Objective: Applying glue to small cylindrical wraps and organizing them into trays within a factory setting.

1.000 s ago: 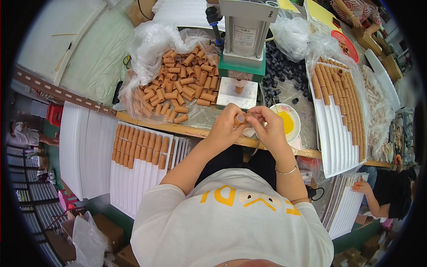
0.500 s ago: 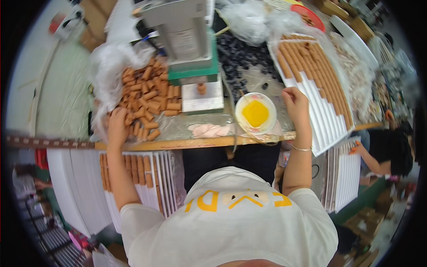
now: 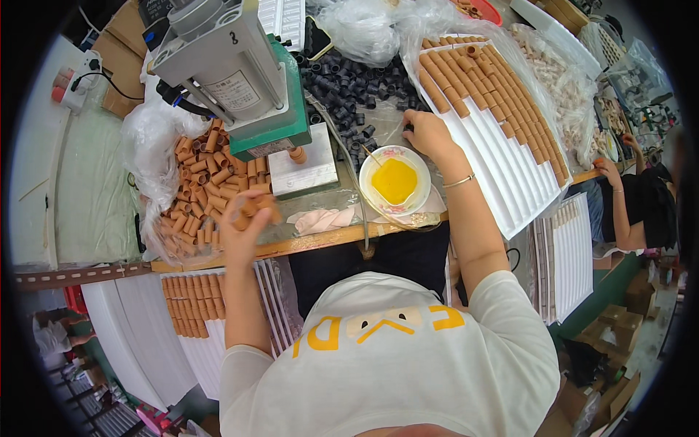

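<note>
At the table's front, my left hand [image 3: 242, 224] is closed round brown tubes [image 3: 256, 207], a little blurred, at the near right side of a loose pile of brown tubes [image 3: 191, 191]. My right hand [image 3: 429, 133] reaches past the bowl, thumb and finger pinching a small black piece [image 3: 408, 128]. More black pieces [image 3: 349, 91] lie heaped beyond it. Between my hands stands a grey and green press [image 3: 240, 95]; a brown tube piece [image 3: 297, 154] is upright on its metal base [image 3: 309, 175]. A white bowl [image 3: 366, 195] of yellow liquid [image 3: 394, 180], with a thin stick in it, sits nearer me.
A ridged white tray [image 3: 495, 186], partly filled with rows of brown tubes, lies at right. A pinkish cloth [image 3: 325, 221] rests by the wooden table edge [image 3: 328, 242]. Another tray [image 3: 211, 342] of tubes is below the table at left. A co-worker [image 3: 637, 204] is at far right.
My left hand has come out of the pile toward the right and now holds brown tubes. My right hand has moved forward and left to the black pieces and taken one. The view has shifted.
</note>
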### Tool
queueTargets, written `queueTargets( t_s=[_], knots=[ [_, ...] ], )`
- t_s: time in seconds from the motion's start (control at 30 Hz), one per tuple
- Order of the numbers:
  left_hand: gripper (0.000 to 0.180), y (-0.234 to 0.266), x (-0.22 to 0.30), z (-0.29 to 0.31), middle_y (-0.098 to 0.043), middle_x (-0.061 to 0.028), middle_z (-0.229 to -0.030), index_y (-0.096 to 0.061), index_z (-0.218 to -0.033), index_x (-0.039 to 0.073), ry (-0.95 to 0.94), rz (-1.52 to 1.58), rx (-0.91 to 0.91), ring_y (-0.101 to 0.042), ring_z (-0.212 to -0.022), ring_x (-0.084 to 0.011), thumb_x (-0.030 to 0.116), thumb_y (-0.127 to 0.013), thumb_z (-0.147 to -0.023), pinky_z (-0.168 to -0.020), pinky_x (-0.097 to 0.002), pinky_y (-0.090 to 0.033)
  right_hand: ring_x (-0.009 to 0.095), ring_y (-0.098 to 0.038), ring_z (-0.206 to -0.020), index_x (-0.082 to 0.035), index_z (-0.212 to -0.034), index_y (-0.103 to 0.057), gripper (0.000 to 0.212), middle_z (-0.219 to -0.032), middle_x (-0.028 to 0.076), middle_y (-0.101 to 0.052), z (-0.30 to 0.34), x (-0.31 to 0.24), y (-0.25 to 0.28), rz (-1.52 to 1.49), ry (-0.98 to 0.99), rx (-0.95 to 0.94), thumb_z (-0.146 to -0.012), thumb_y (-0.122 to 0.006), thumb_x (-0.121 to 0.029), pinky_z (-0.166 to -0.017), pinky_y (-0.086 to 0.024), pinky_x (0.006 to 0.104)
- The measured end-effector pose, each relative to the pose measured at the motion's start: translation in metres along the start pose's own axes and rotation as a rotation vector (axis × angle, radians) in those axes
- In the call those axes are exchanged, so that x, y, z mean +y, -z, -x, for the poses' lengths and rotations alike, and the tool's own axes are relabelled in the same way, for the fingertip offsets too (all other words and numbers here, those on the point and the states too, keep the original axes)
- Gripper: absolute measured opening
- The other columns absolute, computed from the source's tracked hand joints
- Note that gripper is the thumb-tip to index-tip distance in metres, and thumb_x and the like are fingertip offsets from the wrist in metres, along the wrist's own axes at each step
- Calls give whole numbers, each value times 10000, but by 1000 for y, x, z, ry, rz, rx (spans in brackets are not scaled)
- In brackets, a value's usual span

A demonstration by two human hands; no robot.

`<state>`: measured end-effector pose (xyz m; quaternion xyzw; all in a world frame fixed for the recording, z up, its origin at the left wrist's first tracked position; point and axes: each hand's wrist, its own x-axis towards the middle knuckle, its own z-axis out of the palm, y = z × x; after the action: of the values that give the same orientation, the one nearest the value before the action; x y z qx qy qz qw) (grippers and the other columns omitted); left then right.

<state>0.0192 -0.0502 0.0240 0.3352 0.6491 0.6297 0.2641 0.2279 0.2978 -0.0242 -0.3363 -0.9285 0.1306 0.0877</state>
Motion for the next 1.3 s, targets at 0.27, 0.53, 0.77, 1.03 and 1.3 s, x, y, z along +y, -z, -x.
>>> queueTargets(
  t_s=[0.27, 0.53, 0.77, 1.03, 1.3],
  knots=[
    [322, -91, -22, 3, -602, -153, -1112, -501, -1215, 1, 445, 848, -153, -643, -1036, -280, 73, -611, -921, -879, -369, -569, 144, -611, -758, -53, -1059, -612, 188, -849, 51, -656, 81, -37, 43, -702, -111, 76, -878, -637, -99, -648, -468, 273],
    [253, -113, -22, 1, -623, -164, -1075, -516, -1149, -35, 618, 1160, -88, -647, -1014, -220, 90, -583, -939, -852, -301, -591, 276, -604, -1020, -65, -882, -640, 94, -1045, 76, -669, 122, -69, 30, -440, 108, 136, -819, -695, -108, -867, -397, 381],
    [231, -122, -16, -1, -602, -174, -1113, -503, -1139, -29, 689, 1227, 79, -633, -1048, -244, 43, -583, -934, -877, -330, -587, 288, -529, -1160, -118, -812, -700, 107, -1183, 35, -645, 117, -73, 20, -180, 290, 315, -720, -751, -134, -918, -353, 428],
    [208, -141, -12, -9, -601, -162, -1141, -491, -1121, 11, 616, 1260, 66, -616, -1079, -233, 57, -587, -943, -906, -325, -566, 291, -561, -1086, -119, -809, -696, 142, -1140, 68, -643, 105, -116, 48, -449, 434, 572, -683, -760, -128, -894, -382, 440],
    [143, -137, -26, -13, -623, -127, -1047, -534, -1075, -4, 613, 1383, 130, -638, -1010, -217, 45, -575, -948, -893, -326, -576, 276, -581, -1033, -113, -835, -693, 179, -1142, 87, -640, 87, -114, 57, -533, 446, 493, -695, -791, -166, -892, -398, 404]
  ],
)
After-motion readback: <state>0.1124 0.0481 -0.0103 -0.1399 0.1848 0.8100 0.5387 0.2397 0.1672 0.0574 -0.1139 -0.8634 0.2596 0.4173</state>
